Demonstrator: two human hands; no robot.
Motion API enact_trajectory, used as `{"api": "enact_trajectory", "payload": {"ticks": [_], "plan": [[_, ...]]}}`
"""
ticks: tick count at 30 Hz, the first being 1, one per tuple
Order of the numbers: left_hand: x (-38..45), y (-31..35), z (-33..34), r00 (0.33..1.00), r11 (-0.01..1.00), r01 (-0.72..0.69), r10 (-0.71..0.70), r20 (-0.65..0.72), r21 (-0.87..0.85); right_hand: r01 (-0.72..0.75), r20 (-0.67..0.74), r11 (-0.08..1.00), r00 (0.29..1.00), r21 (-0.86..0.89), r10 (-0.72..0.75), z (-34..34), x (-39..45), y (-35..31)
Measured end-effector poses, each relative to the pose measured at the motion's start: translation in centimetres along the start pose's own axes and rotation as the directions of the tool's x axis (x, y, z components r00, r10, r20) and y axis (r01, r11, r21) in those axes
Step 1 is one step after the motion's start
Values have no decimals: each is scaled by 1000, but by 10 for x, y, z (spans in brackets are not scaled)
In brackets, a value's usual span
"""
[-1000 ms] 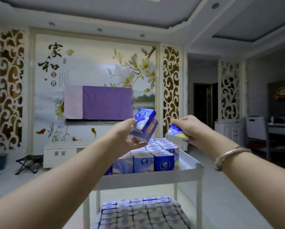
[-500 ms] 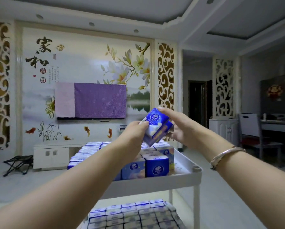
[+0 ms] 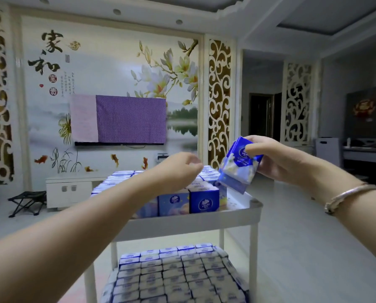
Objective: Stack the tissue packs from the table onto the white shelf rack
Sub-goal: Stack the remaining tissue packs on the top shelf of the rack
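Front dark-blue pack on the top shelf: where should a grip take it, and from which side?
Take the dark-blue pack from above, pinching its right face and near face; a paler pack hugs its left, while the top stands clear.

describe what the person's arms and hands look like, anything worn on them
Both forearms are bare, with no sleeves reaching into view and no gloves on either hand. The right hand has a slim metallic bangle with a pinkish-silver sheen around its wrist. The left hand and its wrist show no jewellery or watch. No rings can be made out on the fingers in view, though the left hand is slightly blurred.
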State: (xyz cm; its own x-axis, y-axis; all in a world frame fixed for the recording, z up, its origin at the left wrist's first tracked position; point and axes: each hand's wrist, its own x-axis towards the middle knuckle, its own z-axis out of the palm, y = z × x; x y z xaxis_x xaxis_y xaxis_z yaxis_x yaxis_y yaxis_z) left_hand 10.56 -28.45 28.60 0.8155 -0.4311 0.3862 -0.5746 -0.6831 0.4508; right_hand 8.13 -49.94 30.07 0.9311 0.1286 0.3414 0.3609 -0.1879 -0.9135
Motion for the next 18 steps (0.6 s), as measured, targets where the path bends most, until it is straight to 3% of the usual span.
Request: {"api": "enact_trajectory", "payload": {"ticks": [3, 5, 12, 18], "plan": [[-7, -2, 5, 991, 988, 15, -35, 129, 153, -28, 35, 986, 999, -165, 35, 8, -1, 10], [-7, -4, 7, 989, 981, -2, -28, 147, 195, -29, 63, 972, 997, -234, 45, 15, -1, 17], [-2, -12, 9, 976, 990, 21, -51, 213, 137, -18, 213, 877, 967, -479, 136, 38, -5, 38], [-3, -9, 10, 986, 990, 19, -42, 161, 139, 100, 244, 461, 933, -882, 263, 41, 3, 20]]}}
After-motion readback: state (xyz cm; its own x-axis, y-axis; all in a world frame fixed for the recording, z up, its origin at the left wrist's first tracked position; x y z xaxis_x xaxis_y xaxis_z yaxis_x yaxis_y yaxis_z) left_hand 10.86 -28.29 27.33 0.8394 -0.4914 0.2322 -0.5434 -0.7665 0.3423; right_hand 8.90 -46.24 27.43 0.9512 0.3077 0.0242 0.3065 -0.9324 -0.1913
